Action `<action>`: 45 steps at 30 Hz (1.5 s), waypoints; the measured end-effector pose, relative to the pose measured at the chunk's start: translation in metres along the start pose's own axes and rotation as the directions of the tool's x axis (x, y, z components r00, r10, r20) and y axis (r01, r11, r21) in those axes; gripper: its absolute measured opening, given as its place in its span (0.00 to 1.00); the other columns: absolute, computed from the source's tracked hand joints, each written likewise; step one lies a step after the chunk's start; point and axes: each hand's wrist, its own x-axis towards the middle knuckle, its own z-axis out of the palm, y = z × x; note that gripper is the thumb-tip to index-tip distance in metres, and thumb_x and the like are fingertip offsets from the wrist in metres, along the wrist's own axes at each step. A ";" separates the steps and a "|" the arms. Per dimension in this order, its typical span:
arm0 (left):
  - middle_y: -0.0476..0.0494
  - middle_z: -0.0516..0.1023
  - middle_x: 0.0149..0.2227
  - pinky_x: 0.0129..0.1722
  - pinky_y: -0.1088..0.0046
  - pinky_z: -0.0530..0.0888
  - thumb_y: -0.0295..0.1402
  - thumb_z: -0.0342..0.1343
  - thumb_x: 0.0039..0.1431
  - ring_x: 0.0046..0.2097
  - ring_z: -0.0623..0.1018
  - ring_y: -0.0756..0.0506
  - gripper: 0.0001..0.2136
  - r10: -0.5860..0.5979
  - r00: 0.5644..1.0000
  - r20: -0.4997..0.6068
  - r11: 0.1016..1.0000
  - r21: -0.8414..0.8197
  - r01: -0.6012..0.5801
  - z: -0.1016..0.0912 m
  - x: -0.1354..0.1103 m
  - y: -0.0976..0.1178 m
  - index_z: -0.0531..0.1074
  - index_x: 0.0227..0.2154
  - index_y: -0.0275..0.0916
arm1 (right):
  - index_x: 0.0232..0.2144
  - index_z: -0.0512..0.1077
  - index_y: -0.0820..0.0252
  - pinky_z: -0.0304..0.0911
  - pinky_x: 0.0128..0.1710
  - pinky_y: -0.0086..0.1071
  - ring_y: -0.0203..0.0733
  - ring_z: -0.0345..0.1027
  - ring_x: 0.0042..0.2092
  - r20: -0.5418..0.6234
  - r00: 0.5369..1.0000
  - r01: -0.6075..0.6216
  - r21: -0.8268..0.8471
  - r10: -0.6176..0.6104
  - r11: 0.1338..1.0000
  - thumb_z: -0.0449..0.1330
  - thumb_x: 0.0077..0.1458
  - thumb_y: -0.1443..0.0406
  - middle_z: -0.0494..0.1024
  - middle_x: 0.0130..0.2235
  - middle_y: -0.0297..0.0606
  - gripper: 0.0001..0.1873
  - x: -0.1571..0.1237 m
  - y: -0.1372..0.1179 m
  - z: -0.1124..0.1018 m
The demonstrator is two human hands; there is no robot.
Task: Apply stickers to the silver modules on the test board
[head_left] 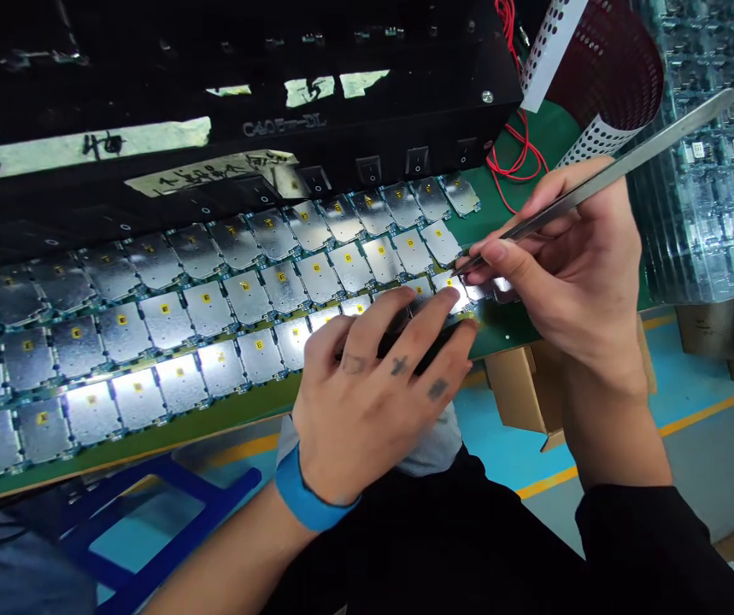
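Observation:
A green circuit board point(507, 329) runs across the view, carrying rows of silver metal-shielded modules point(264, 239), each with a small yellow label. My right hand point(552, 256) is shut on long steel tweezers point(603, 175), whose tips reach a module near the board's right end. My left hand point(372, 393) lies with spread fingers across the front rows of modules, covering several. It shows no held object, though the area under the fingers is hidden.
A black panel with rocker switches point(416, 161) and taped paper labels point(209, 171) stands behind the board. Red wires point(520, 154) and a perforated sheet point(603, 77) lie beyond it. Stacked clear trays point(706, 171) rise at right. Cardboard boxes point(513, 389) stand below on a blue floor.

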 end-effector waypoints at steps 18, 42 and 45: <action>0.48 0.77 0.57 0.50 0.58 0.64 0.39 0.58 0.66 0.56 0.75 0.37 0.22 -0.030 0.999 0.024 1.000 0.007 0.029 0.000 -0.005 -0.003 0.68 0.60 0.41 | 0.44 0.66 0.51 0.82 0.41 0.34 0.39 0.79 0.42 -0.029 0.991 0.131 -0.026 -0.132 0.991 0.66 0.57 0.75 0.75 0.38 0.29 0.19 -0.043 -0.002 -0.014; 0.59 0.79 0.53 0.47 0.62 0.68 0.27 0.59 0.63 0.56 0.77 0.41 0.16 0.119 0.993 -0.004 0.992 -0.045 -0.119 -0.006 -0.006 -0.010 0.74 0.53 0.45 | 0.42 0.66 0.51 0.80 0.33 0.36 0.42 0.78 0.38 0.004 0.997 0.078 -0.101 -0.078 0.992 0.67 0.56 0.74 0.76 0.37 0.29 0.18 -0.043 0.002 -0.019; 0.59 0.78 0.54 0.45 0.63 0.69 0.28 0.60 0.63 0.54 0.78 0.41 0.16 0.126 0.992 0.008 0.991 -0.035 -0.125 -0.006 -0.005 -0.009 0.74 0.53 0.44 | 0.41 0.66 0.51 0.80 0.33 0.36 0.41 0.78 0.37 -0.009 0.996 0.088 -0.045 -0.089 0.995 0.66 0.55 0.75 0.76 0.35 0.28 0.18 -0.042 0.001 -0.016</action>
